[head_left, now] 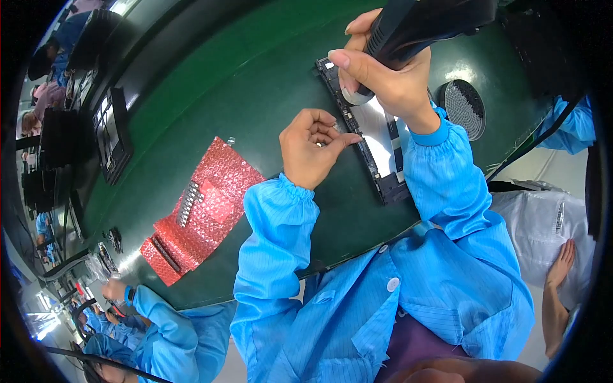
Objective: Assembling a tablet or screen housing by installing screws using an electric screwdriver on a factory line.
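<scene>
My right hand [393,80] is wrapped round the grip of a black handheld power tool [434,29] with vent slots. Its lower end points down at a black frame-like assembly [389,185] with a shiny silver panel [378,140] on the green table. The exact kind of tool does not show. At the assembly's left edge, my left hand [313,147] has its fingers curled and its thumb reaching to the black rim. Whatever those fingers pinch, if anything, is too small to name.
Left of my left hand lies red bubble wrap [223,175] bearing a strip of small dark parts [190,203]. A round dish with a dotted surface [464,108] sits right of my right wrist. Another black frame [112,137] lies far left. Co-workers in blue sit nearby.
</scene>
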`<state>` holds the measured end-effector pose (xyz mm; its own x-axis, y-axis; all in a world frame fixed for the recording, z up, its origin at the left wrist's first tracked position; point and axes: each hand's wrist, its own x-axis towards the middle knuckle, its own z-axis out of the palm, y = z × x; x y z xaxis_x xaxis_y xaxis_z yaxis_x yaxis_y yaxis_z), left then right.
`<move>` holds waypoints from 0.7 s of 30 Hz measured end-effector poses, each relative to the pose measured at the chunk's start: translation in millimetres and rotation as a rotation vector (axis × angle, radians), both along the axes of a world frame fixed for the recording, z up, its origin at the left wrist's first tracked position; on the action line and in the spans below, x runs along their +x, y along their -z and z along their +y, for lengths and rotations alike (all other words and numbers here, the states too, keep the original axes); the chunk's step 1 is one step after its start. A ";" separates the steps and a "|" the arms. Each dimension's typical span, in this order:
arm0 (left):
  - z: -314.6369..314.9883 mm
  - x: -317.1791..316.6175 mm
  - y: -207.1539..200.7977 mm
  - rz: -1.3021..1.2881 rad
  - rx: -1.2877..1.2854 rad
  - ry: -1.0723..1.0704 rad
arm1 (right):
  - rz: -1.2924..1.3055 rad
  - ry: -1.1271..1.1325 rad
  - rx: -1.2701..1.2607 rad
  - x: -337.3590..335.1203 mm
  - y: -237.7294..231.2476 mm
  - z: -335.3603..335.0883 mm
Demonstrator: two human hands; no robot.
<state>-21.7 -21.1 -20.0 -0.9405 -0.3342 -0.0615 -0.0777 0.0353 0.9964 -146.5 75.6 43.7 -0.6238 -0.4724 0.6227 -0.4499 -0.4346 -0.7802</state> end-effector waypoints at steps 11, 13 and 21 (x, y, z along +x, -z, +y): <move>0.0 -0.9 2.2 0.004 0.004 -0.009 | -0.038 0.035 0.034 1.5 1.3 -0.1; -0.1 -0.8 2.5 0.001 0.004 -0.007 | -0.034 0.045 0.063 1.9 1.4 -0.4; 0.8 -0.9 3.4 0.044 -0.018 -0.021 | -0.179 0.041 0.170 12.3 -17.2 -6.3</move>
<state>-22.7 -20.4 -23.5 -0.9348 -0.3550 -0.0138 -0.0345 0.0522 0.9980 -134.2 69.3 60.9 -0.7377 -0.5334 0.4139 -0.3121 -0.2742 -0.9096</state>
